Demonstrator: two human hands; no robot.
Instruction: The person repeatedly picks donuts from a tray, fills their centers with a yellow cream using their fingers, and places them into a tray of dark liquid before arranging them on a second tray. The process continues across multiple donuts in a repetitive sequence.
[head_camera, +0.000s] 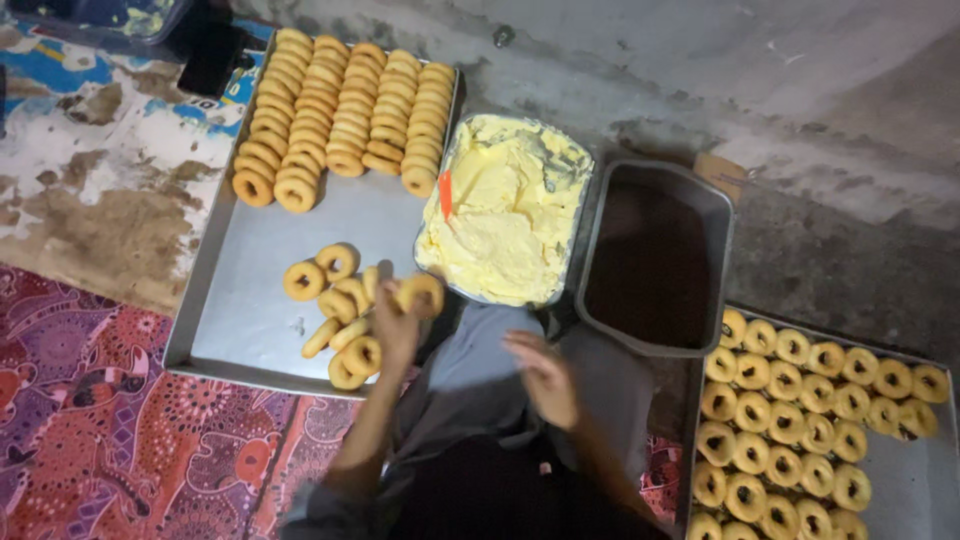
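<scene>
- Big metal tray (250, 290) lies on the floor at the left, with neat rows of doughnuts (345, 110) at its far end and a loose pile of doughnuts (338, 310) near its front edge.
- Second tray (900, 480) at the right is packed with more rings.
- Tub of yellow cream (505, 210) sits beside a dark pan (655, 260).
- Left hand (395, 325) is raised over the pile, arm stretched forward, fingers gripping one doughnut (420, 293) just beside the cream tub.
- Right hand (545, 378) hovers over the lap, fingers loose and spread, holding nothing.
</scene>
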